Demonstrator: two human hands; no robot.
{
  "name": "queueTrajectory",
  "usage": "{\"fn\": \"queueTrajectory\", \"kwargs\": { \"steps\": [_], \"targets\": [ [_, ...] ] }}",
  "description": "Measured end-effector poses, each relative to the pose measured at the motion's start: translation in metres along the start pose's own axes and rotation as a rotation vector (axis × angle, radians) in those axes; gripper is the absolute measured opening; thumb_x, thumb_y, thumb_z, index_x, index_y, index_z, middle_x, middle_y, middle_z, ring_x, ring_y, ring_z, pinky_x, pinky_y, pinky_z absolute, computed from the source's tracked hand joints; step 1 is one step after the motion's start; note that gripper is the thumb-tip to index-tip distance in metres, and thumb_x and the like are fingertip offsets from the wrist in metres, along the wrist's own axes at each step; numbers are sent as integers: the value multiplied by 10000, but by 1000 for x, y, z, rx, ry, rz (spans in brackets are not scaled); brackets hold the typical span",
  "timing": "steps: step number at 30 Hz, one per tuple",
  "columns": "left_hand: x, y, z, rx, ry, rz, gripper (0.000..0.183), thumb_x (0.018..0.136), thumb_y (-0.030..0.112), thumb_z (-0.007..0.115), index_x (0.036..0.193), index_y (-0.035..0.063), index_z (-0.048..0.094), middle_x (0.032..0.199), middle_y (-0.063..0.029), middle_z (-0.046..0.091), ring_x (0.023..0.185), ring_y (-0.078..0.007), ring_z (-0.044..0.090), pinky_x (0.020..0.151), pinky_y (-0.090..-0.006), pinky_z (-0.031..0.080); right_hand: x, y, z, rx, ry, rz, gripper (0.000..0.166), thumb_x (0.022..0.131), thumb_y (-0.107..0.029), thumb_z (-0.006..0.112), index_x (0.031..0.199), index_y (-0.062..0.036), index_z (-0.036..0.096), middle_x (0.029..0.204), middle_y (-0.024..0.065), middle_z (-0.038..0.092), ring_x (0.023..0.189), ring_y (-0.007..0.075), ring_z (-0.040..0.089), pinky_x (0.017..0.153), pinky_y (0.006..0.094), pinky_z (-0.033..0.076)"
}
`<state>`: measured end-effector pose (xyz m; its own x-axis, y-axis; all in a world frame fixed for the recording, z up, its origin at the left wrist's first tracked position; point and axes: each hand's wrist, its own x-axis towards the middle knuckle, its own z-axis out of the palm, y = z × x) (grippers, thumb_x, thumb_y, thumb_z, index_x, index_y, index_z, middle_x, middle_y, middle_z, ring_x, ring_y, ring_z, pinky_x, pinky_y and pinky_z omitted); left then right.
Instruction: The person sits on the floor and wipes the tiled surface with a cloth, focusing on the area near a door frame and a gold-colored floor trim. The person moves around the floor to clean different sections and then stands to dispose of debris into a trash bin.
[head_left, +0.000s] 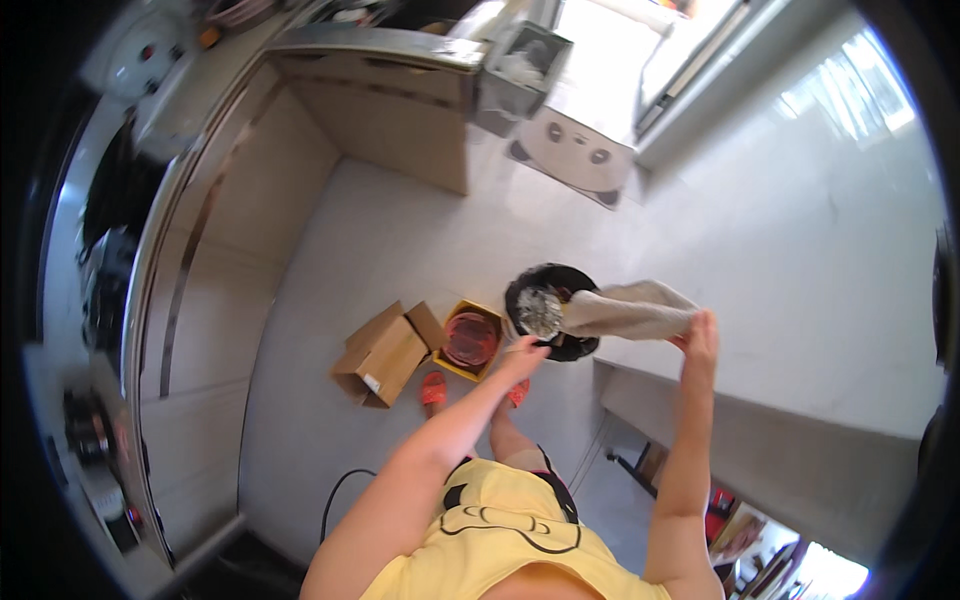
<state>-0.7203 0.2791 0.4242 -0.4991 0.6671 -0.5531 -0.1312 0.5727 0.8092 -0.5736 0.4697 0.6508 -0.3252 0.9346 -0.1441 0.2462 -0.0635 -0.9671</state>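
Observation:
My left hand (523, 358) grips the lower edge of a round silvery dish (540, 312), possibly foil or metal, over a bin lined with a black bag (581, 349). The dish's contents are too blurred to tell. Out to the right, my right hand (699, 334) holds one end of a long beige-grey cloth (637, 309). The cloth's other end hangs over the bin beside the dish. Inside the bin, what lies beneath the dish and cloth is mostly hidden.
By my feet stand an open cardboard box (390, 356) and a yellow box (466, 304) with a reddish round object (471, 339) inside. Cabinets (217, 225) line the left. A grey bin (517, 82) and a panda-face mat (574, 157) are near the doorway. A white wall (787, 300) rises at right.

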Motion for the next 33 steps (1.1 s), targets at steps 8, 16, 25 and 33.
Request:
{"fn": "queueTrajectory", "kwargs": {
  "steps": [8, 16, 25, 33],
  "targets": [
    [46, 63, 22, -349, -20, 199, 362, 784, 302, 681, 1048, 55, 661, 913, -116, 707, 872, -208, 674, 792, -345, 504, 10, -7, -1, 40, -226, -132, 251, 1034, -285, 395, 1050, -62, 510, 981, 31, 580, 932, 113, 562, 863, 301, 461],
    [51, 65, -41, -294, 48, 306, 246, 840, 236, 654, 963, 24, 630, 846, -85, 666, 799, -156, 621, 729, -325, 491, 55, 66, -36, 165, -221, -2, 248, 1027, -285, 412, 1022, -64, 525, 1001, 30, 563, 963, 120, 530, 888, 328, 443],
    [26, 136, -74, -441, -296, 278, 177, 937, 155, 578, 1071, 40, 590, 949, 8, 623, 900, -70, 555, 814, -231, 440, 62, 59, -32, 219, -160, 177, 278, 1025, -253, 383, 1026, -10, 520, 1076, 133, 625, 1015, 192, 600, 904, 355, 487],
    [-14, 219, -55, -808, -507, 205, 332, 957, 209, 568, 1225, 17, 522, 1128, -56, 614, 1048, -131, 558, 927, -281, 422, 79, 131, -59, 903, 248, 161, 239, 995, -275, 426, 1021, -69, 544, 1214, 157, 576, 1028, 227, 584, 930, 400, 470]
  ]
}}
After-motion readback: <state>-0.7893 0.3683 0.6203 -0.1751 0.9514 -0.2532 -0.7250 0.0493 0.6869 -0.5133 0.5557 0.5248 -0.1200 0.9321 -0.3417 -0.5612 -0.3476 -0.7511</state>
